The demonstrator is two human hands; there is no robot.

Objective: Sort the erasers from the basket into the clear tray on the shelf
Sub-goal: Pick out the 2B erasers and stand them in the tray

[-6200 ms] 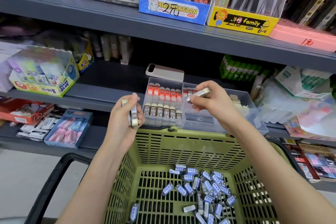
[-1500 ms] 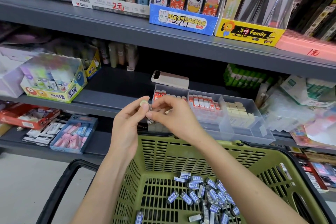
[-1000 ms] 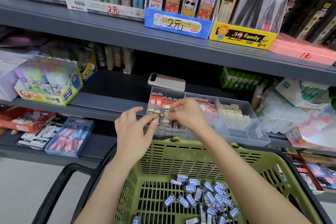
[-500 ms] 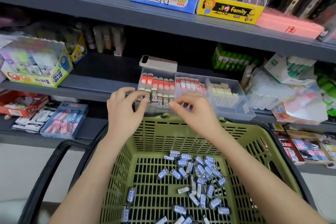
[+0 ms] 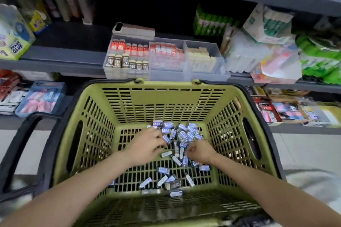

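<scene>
Both the left hand [image 5: 147,145] and right hand [image 5: 200,151] curl over erasers [image 5: 184,134] in the basket [image 5: 162,97]; grip unclear.

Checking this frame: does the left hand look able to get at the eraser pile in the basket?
Likely yes. The left hand is down inside the open-topped basket, touching the edge of the eraser pile; nothing covers the pile, and the right hand sits off to the side.
</scene>
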